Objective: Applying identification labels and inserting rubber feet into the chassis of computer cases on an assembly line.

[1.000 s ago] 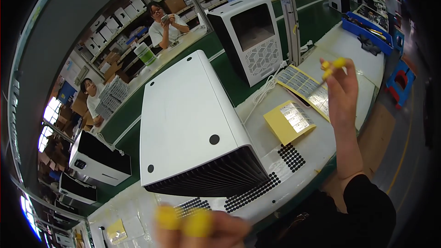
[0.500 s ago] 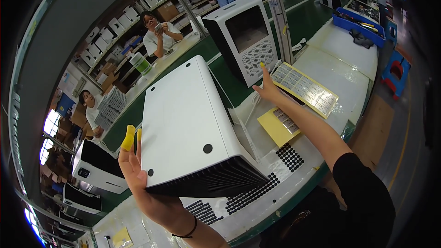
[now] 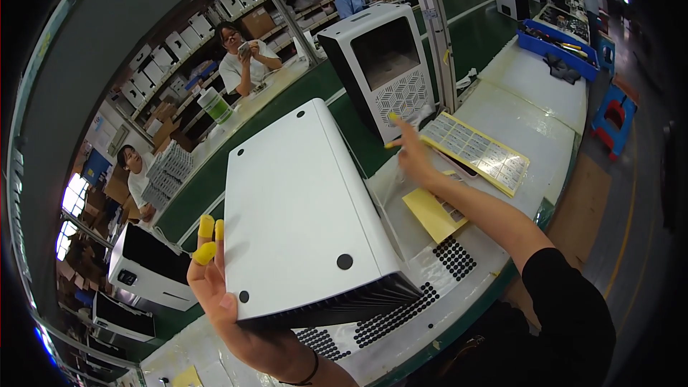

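Casing point(image 3: 287, 208), white and box-shaped, occupies the centre of the view between the green belt point(image 3: 466, 25) and the near tabletop point(image 3: 519, 107), its broad plain face turned up. Four black round feet point(image 3: 345, 261) mark that face near its corners; a dark ribbed end point(image 3: 337, 304) faces the wearer. The left hand point(image 3: 222, 308) clasps the near left corner, thumb lying on the upper face and fingers, in yellow finger covers point(image 3: 204, 252), against the side. The right hand point(image 3: 414, 158), its fingers partly spread and blurred, hovers beyond the casing's right side, apart from it; whether it pinches anything cannot be told. Whether the ribbed end is lifted or resting is likewise unclear.

Just beside the casing lie sheets of black dots point(image 3: 398, 312), a folded yellow sheet point(image 3: 428, 216) and, farther out, a label sheet point(image 3: 476, 150). An upright unit point(image 3: 390, 64) with a dark window stands behind, near the right hand.

Likely faults: with one hand on one corner, the smooth shell could pivot or slip; a turn toward the right could drag or crease the sheets; a wide swing could knock the upright unit.
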Available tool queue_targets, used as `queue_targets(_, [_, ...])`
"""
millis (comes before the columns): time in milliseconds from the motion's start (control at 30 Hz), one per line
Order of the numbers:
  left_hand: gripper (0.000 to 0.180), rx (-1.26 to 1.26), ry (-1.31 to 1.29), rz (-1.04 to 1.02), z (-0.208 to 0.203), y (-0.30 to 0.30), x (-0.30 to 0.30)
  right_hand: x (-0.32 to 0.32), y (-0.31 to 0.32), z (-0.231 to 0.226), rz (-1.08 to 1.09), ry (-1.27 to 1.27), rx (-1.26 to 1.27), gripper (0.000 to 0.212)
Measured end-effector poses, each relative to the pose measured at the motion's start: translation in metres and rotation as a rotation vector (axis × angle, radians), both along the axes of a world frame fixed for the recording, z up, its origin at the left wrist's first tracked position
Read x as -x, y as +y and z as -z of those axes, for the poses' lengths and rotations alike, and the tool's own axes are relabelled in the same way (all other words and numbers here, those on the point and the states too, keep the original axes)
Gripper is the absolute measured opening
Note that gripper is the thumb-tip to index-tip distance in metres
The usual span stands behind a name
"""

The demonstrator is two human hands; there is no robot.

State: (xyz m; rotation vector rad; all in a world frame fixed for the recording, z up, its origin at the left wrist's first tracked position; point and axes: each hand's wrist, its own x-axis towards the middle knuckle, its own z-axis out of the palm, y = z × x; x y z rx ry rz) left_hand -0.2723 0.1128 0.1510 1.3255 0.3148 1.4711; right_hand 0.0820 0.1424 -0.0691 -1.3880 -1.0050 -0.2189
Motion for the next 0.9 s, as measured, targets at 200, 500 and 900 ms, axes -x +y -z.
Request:
queue_targets(200, [0.06,0.026,0.003,-0.085,0.001,-0.005,-0.002,0.025,-0.008,-0.056,-0.134,0.03,0.1,0.081])
queue_targets(500, [0.061,0.004,0.012,-0.095,0.005,-0.007,-0.004,0.05,-0.056,-0.108,-0.086,0.141,-0.157,0.055])
queue_targets(900, [0.046,-0.439,0.02,-0.222,0.014,-0.043,0.029,0.177,-0.129,-0.283,-0.848,-0.108,-0.144,0.079])
